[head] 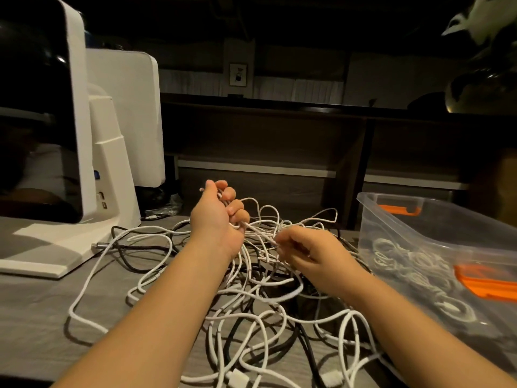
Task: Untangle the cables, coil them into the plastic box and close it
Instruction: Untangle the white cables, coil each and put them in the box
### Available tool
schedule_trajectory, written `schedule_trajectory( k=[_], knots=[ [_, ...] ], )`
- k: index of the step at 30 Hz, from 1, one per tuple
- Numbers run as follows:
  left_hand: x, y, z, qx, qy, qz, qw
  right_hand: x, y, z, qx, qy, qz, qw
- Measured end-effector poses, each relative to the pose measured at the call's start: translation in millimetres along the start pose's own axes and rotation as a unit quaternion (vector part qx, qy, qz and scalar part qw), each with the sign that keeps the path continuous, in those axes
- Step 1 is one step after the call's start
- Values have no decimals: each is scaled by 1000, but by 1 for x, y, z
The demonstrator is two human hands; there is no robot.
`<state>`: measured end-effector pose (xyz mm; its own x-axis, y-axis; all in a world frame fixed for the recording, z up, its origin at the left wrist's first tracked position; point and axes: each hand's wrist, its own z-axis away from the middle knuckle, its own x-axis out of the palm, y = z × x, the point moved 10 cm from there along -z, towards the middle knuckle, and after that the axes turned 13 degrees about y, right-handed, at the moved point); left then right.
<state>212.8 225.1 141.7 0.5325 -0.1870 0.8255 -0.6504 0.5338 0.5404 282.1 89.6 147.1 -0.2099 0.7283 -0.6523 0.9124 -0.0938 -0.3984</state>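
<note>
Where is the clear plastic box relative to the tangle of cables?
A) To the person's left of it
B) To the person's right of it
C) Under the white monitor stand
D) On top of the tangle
B: the plastic box, with orange latches and some coiled white cable inside, stands right of the cable tangle that both hands work on.

Setting: dim shop or café counter, likely a till station. Evidence: white point-of-sale terminal (42,113) on angled stand, with a second white screen (128,113) facing outward behind it; grey counter top (33,312); dark wooden shelving (279,141) beyond; small framed picture (238,75) on far wall.
</note>
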Motion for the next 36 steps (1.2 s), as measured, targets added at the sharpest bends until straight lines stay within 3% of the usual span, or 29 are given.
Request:
schedule_trajectory(
  k=[7, 10, 13, 15, 17, 21, 25, 27, 31, 36],
  knots=[
    [-4, 8, 1, 94, 27, -95, 991, 15, 0, 4, 37, -56, 5, 998],
    [1, 17, 6, 182, 13, -184, 966, 17, -3, 6, 36, -64, -7, 997],
    [16, 26, 16, 343, -11, -365, 866, 15, -7, 8, 26, -68, -32, 997],
    [25, 18, 20, 386, -34, -462, 798, 13, -11, 8, 8, -62, -54, 997],
    [29, 2, 17, 362, -68, -533, 761, 8, -15, 7, -10, -37, -76, 996],
    [22, -35, 16, 213, -131, -625, 739, -10, -16, 1, -48, 59, -80, 994],
    [2, -69, 26, -13, -179, -589, 788, -18, -5, -1, -1, 121, -83, 989],
    [1, -80, 33, -79, -221, -555, 798, -22, -2, -2, 15, 143, -70, 987],
    [3, -84, 41, -84, -262, -581, 766, -25, 0, -2, 19, 151, -50, 987],
    [1, -87, 45, -101, -279, -578, 760, -27, 4, -2, 34, 147, -48, 987]
  ],
)
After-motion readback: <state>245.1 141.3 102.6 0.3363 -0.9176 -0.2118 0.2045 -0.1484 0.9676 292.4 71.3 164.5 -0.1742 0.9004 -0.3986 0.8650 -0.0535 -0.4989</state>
